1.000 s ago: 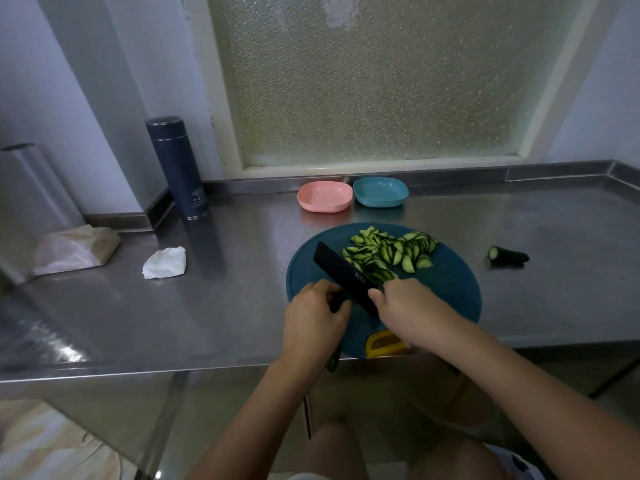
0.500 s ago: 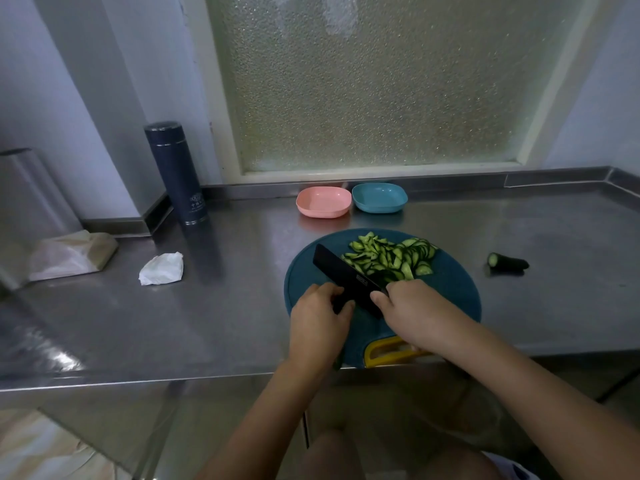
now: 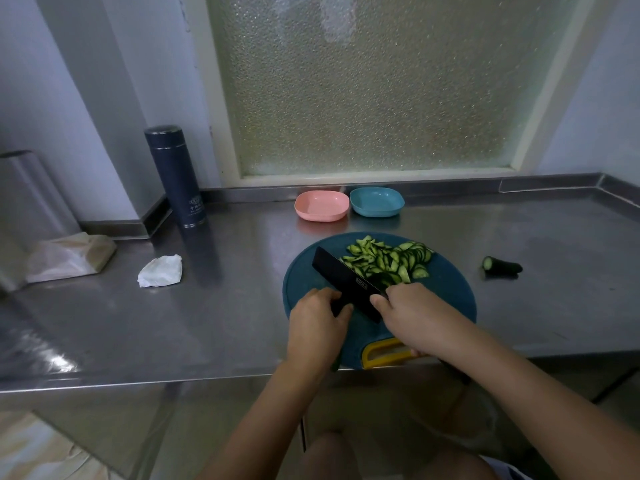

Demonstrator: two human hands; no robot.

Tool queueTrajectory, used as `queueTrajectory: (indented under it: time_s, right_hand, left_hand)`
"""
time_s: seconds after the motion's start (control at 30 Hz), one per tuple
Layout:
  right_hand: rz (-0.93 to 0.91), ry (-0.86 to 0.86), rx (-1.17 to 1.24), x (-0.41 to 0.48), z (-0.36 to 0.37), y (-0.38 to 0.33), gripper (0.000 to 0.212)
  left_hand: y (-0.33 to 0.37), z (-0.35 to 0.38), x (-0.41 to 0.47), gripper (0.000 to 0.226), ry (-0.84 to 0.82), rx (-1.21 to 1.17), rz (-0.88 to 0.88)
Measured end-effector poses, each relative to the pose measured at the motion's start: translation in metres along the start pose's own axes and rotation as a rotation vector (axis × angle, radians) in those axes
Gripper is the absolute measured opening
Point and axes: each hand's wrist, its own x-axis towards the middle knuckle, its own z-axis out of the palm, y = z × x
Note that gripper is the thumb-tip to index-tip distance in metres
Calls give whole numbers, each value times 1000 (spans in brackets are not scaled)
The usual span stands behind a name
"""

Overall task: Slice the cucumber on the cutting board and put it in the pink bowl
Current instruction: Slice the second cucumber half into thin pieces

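Note:
A round teal cutting board (image 3: 446, 299) lies at the counter's front edge, with a pile of cucumber slices (image 3: 388, 259) on its far half. My right hand (image 3: 412, 317) grips the handle of a black cleaver (image 3: 343, 280), whose blade stands on the board just left of the slices. My left hand (image 3: 317, 327) curls over the uncut cucumber piece (image 3: 341, 308), mostly hidden beneath it, right beside the blade. The pink bowl (image 3: 321, 205) stands behind the board with nothing in it.
A blue bowl (image 3: 376, 201) touches the pink one on its right. A cucumber end (image 3: 502, 265) lies on the steel counter right of the board. A dark flask (image 3: 176, 174), a crumpled tissue (image 3: 161, 271) and a bag (image 3: 69, 256) are at the left.
Both hands and the cleaver keep nearly the same pose on the board. The view has tilted slightly, so everything sits a little lower in the frame.

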Motion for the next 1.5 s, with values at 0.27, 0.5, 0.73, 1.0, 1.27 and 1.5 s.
queueTrajectory:
  time_s: [0.27, 0.5, 0.73, 1.0, 1.27, 1.5]
  right_hand:
    - [20, -11, 26, 14, 13, -6, 45]
    - [55, 14, 44, 18, 19, -5, 46]
    - [97, -6, 37, 16, 17, -5, 46]
    - [79, -2, 66, 8, 11, -5, 48]
    - [62, 12, 56, -3, 4, -7, 44]
    - [91, -46, 59, -2, 2, -13, 45]
  left_hand:
    - [-10, -8, -7, 42, -94, -26, 119]
    - [-9, -2, -11, 39, -20, -94, 51]
    - [-9, -2, -12, 37, -2, -112, 28]
    - [-10, -1, -11, 37, 2, -106, 32]
    - [-10, 0, -12, 38, 2, -109, 37]
    - [-12, -5, -9, 36, -43, -113, 82]
